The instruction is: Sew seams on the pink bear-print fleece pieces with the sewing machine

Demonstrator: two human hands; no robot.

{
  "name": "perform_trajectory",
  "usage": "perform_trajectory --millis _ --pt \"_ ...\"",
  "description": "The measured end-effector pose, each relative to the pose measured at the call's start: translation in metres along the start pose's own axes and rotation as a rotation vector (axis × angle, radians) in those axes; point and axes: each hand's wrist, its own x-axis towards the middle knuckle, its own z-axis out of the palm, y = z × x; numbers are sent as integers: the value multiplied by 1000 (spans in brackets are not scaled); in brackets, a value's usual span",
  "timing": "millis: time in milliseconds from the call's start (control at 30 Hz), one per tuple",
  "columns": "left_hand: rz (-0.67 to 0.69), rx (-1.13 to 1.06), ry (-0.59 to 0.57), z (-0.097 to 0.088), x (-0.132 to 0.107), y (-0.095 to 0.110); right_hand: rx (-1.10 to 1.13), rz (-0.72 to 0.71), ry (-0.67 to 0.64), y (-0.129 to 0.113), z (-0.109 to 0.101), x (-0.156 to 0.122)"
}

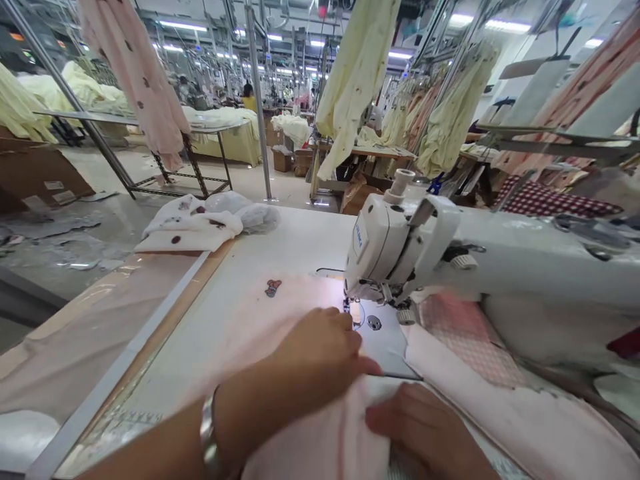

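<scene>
L hand (pixel 315 353) w/ silver metal bangle (pixel 209 437) lies flat, not gripping, on pale pink knit cloth (pixel 240 333), just left of needle (pixel 346 305) of white industrial sewing machine (pixel 385 253); R hand (pixel 425 427) on same cloth, grip unclear.

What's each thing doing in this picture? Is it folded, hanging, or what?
Left hand: flat on the cloth, beside the needle area.
Right hand: pressing on the cloth.
Pink cloth: bunched under the hands.
Sewing machine: can't tell whether it's running.
White garment: folded on the table.
Pale yellow garment: hanging.
Pink garment: hanging.
</scene>
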Motion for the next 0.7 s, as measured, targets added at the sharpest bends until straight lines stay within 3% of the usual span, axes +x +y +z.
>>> perform_trajectory --millis 100,200,300,433,533,700 --pt "-60 -36 83 14 -22 49 97 233 -20 -3 1 4" --pt "-114 53 216 42 -42 74 205 301 -19 -4 -1 4" --pt "-208 -73 292 53 -51 72 298 253 -74 -3 -6 6" --pt "-215 -211 264 40 -52 63 252 103 -90 -2 -9 6" --pt "-143 -116 214 42 -53 58 112 -56 -74 -4 -10 3" --pt "96 225 439 67 -55 40 -178 -221 -62 -5 -12 -1"
